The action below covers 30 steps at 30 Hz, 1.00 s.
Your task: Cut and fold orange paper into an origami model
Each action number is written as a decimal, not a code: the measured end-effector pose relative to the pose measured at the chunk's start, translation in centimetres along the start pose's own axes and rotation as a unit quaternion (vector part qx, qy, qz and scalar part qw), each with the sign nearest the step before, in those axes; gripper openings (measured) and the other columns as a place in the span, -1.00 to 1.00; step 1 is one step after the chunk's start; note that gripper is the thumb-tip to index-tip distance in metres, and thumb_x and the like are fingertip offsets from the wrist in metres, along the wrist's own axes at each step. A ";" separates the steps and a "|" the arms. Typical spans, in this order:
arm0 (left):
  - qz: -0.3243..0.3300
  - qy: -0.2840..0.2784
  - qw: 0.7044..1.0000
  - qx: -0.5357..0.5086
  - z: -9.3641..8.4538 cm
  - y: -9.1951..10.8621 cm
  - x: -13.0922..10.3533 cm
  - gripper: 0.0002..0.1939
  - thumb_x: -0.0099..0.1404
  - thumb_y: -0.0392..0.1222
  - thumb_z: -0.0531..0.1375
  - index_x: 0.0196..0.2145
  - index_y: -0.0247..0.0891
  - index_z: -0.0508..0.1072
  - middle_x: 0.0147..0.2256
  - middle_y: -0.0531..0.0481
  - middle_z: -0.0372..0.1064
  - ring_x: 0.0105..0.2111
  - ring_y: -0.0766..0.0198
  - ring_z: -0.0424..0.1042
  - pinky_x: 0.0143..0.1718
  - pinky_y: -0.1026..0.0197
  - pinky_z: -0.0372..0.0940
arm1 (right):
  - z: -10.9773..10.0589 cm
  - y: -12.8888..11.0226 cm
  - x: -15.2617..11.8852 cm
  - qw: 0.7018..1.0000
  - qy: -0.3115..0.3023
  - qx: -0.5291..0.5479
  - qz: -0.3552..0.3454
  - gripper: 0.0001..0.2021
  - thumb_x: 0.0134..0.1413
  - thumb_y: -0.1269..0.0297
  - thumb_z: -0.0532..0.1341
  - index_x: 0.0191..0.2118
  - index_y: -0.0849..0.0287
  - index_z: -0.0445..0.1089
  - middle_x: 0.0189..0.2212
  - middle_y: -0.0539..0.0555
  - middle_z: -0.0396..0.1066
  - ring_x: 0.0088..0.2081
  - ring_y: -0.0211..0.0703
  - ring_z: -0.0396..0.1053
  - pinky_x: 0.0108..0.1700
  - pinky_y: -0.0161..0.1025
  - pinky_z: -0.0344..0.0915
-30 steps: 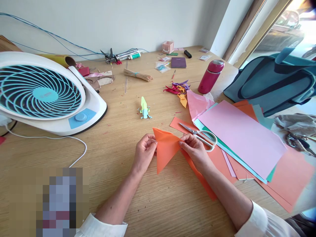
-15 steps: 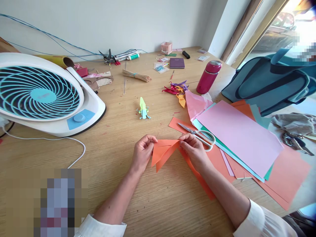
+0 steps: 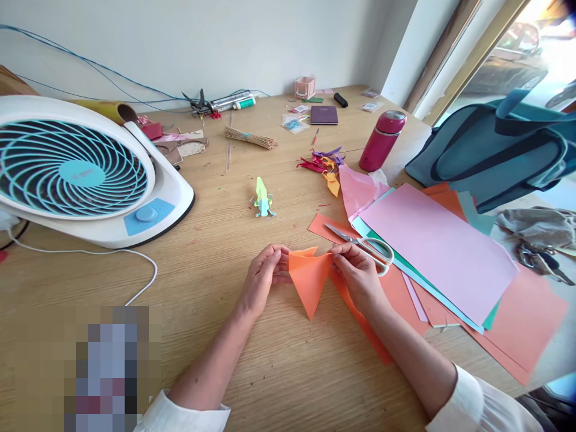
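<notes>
We have a folded triangle of bright orange paper (image 3: 310, 282) directly between our two hands, its wide edge running from one hand to the other. Its sharp tip points down and back toward our body, and its long axis runs from that wide edge to the tip, nearly straight toward us. A small flap along the top edge points up and toward the right hand. Our right hand (image 3: 360, 277) pinches the triangle's right corner between thumb and forefinger, the other fingers curled. Our left hand (image 3: 261, 281) is partly open, fingers loosely bent at the left edge; we cannot tell whether it grips the paper. Just beyond the right hand lie metal scissors with white looped handles (image 3: 359, 241), and under the right wrist runs a long orange paper strip (image 3: 360, 317). Farther right of that hand spreads a large pale pink rectangular paper sheet (image 3: 441, 246) on other coloured sheets. Ahead of the left hand stands a small yellow-green and light-blue folded paper figure (image 3: 261, 201), well apart from the fingers.
</notes>
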<state>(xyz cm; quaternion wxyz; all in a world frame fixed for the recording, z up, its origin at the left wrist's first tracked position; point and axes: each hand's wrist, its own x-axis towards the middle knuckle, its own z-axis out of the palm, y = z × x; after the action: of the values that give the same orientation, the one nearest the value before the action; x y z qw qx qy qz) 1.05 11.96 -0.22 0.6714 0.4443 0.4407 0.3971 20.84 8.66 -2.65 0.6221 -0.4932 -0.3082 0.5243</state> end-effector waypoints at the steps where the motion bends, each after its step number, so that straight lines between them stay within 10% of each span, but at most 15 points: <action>1: -0.005 -0.011 1.000 -0.001 0.0 0.0 0.0 -0.58 0.29 0.18 0.17 -0.17 -0.27 0.41 -0.24 -0.10 0.49 -0.30 0.18 0.51 -0.35 0.20 0.45 | -0.1 0.1 0.1 1.000 0.011 -0.005 -0.008 -0.79 -0.06 0.12 0.43 -0.36 0.09 0.48 -0.42 -0.03 0.38 -0.43 -0.29 0.27 -0.37 -0.32 0.24; 12: -0.143 -0.117 0.982 -0.025 0.1 0.5 -0.2 -0.19 0.21 0.49 0.03 0.04 -0.31 0.39 -0.07 -0.27 0.48 -0.19 0.08 0.52 -0.30 0.12 0.47 | -0.1 -0.1 0.1 0.991 0.041 -0.065 -0.112 -0.90 0.01 0.22 0.36 -0.35 0.09 0.49 -0.35 0.02 0.45 -0.39 -0.24 0.32 -0.28 -0.24 0.30; 30: -0.156 -0.160 0.967 -0.125 0.2 1.2 -0.7 -0.58 0.20 -0.17 0.39 0.01 -0.24 0.45 0.06 -0.15 0.43 0.05 0.16 0.42 0.05 0.18 0.32 | 0.1 -0.6 -0.2 0.979 0.029 -0.110 -0.168 -0.94 0.13 0.25 0.30 -0.29 0.07 0.49 -0.34 0.03 0.42 -0.31 -0.18 0.36 -0.20 -0.18 0.35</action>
<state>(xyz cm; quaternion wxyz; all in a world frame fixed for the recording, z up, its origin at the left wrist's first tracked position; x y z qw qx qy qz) 0.84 11.62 1.17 0.8368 0.3402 0.3383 0.2638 20.86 8.51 -2.05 0.6517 -0.5151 -0.4243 0.3604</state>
